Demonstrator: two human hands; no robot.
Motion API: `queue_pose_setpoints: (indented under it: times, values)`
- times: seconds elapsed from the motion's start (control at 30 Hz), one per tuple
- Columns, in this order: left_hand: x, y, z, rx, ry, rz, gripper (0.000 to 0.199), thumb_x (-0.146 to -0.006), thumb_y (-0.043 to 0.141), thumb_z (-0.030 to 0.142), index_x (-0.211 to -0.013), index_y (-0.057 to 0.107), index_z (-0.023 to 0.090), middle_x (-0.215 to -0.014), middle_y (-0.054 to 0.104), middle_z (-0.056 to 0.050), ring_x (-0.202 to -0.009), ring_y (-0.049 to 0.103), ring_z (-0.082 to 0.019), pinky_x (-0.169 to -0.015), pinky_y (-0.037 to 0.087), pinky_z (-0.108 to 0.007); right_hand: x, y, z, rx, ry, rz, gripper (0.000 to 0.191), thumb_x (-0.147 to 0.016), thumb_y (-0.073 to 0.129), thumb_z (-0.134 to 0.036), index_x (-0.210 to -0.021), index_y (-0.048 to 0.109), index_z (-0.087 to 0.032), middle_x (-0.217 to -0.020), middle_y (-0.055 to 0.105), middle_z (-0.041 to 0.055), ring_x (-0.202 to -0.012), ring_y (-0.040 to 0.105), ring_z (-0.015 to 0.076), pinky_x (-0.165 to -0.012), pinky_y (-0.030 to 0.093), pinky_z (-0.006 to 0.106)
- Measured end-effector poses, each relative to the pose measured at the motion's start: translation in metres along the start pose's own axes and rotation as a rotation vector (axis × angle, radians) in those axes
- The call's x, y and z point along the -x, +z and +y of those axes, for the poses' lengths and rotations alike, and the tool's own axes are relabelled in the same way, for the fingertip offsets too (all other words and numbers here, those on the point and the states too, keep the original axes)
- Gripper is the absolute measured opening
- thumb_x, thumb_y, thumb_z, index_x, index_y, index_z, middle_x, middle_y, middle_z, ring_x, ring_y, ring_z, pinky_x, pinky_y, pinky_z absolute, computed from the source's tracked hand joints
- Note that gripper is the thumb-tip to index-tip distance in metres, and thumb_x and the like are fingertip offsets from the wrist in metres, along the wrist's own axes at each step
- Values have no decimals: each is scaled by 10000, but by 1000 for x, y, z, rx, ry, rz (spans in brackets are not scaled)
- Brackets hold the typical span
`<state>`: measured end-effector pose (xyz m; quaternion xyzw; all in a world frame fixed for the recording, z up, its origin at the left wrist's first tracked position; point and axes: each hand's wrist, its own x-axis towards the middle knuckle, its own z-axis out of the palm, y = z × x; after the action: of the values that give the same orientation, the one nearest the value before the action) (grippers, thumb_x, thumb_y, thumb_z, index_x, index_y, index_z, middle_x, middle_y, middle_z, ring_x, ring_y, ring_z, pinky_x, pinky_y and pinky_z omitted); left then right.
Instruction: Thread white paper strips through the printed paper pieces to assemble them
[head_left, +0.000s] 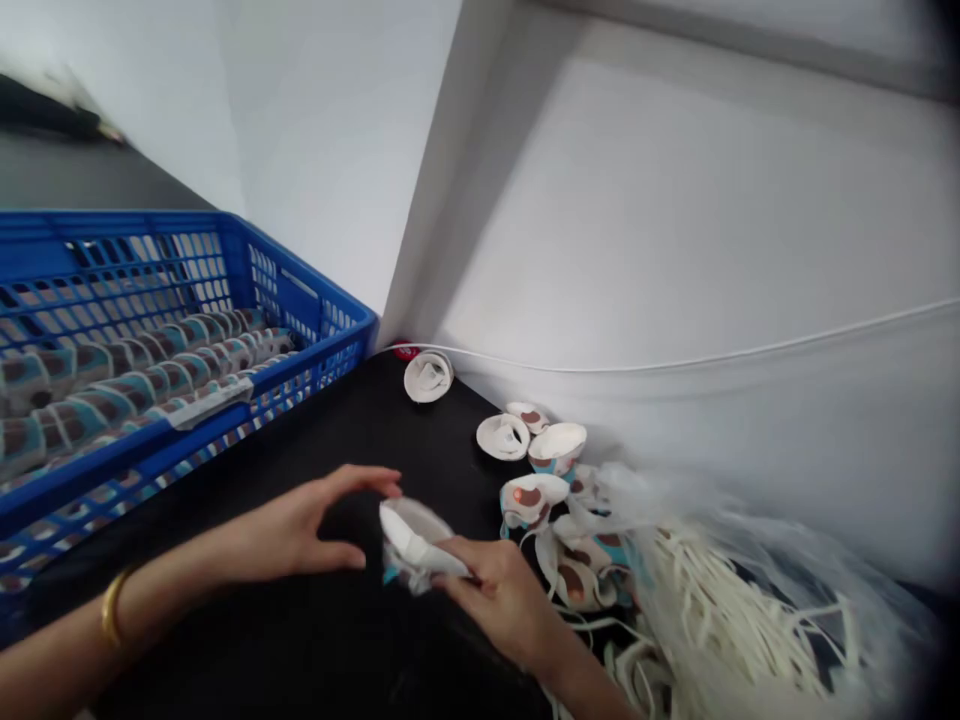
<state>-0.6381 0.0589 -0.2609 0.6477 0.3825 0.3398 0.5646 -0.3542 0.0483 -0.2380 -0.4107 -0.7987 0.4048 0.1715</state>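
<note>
My right hand pinches the edge of a small white fabric cup with a bit of blue on its underside, held over the black table. Just left of the cup, my left hand has its thumb and fingers spread, with nothing between them. A gold bangle is on the left wrist. Similar white cups with brown and blue patches lie beyond and to the right, among them one cup with a label inside and a patterned one.
A blue crate at the left holds rows of nested patterned cups. At the right, a clear plastic bag contains cream straps. One cup sits near the wall beside a red object. A white cord crosses the wall.
</note>
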Motion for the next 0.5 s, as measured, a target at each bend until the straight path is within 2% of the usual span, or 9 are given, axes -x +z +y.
queue_pose_setpoints:
  times: [0.07, 0.13, 0.2, 0.27, 0.33, 0.4, 0.5]
  values:
    - [-18, -28, 0, -47, 46, 164, 644, -736, 793, 347, -1338, 574, 285, -1326, 636, -64, -1280, 534, -289, -1123, 373, -421, -24, -21, 9, 468, -195, 223, 380, -934, 489, -75, -1207, 695, -240, -1153, 728, 40, -961, 675, 196, -870, 502, 297]
    - [-43, -47, -5, -28, 10, 308, 540, -752, 748, 433, -1242, 631, 241, -1234, 688, -79, -1192, 599, -298, -1051, 454, -424, -60, -39, 26, 801, -364, 329, 425, -951, 428, -45, -1243, 676, -229, -1246, 694, 56, -973, 672, 190, -873, 521, 301]
    - [-72, -54, -13, -30, -38, 407, 485, -725, 723, 490, -1109, 676, 197, -1109, 732, -82, -1075, 656, -298, -966, 515, -409, -105, -54, 45, 990, -444, 235, 397, -977, 425, -82, -1246, 675, -230, -1281, 676, 44, -965, 669, 185, -857, 539, 297]
    - [-100, -54, -21, -57, -69, 460, 469, -684, 707, 497, -1019, 691, 170, -1038, 745, -88, -988, 682, -297, -893, 545, -394, -152, -67, 63, 1102, -410, 117, 392, -995, 426, -112, -1295, 643, -240, -1319, 654, 31, -996, 661, 175, -868, 544, 288]
    - [-124, -52, -27, -87, -84, 502, 460, -661, 681, 486, -983, 694, 158, -1012, 746, -99, -935, 692, -299, -827, 557, -387, -192, -78, 79, 1146, -374, 72, 376, -1002, 440, -137, -1310, 628, -244, -1334, 644, 17, -1027, 655, 172, -884, 540, 277]
    - [-139, -51, -33, -126, -84, 519, 442, -667, 649, 471, -973, 694, 156, -1002, 747, -106, -926, 694, -301, -824, 551, -389, -221, -86, 94, 1171, -345, 67, 360, -1005, 445, -157, -1302, 629, -242, -1336, 641, 18, -1046, 652, 182, -881, 538, 277]
    - [-147, -51, -43, -215, -63, 483, 393, -701, 603, 447, -961, 696, 167, -988, 749, -100, -948, 692, -300, -890, 524, -399, -241, -89, 115, 1209, -283, 69, 380, -1005, 415, -151, -1325, 605, -228, -1342, 631, 63, -1067, 647, 209, -867, 540, 299]
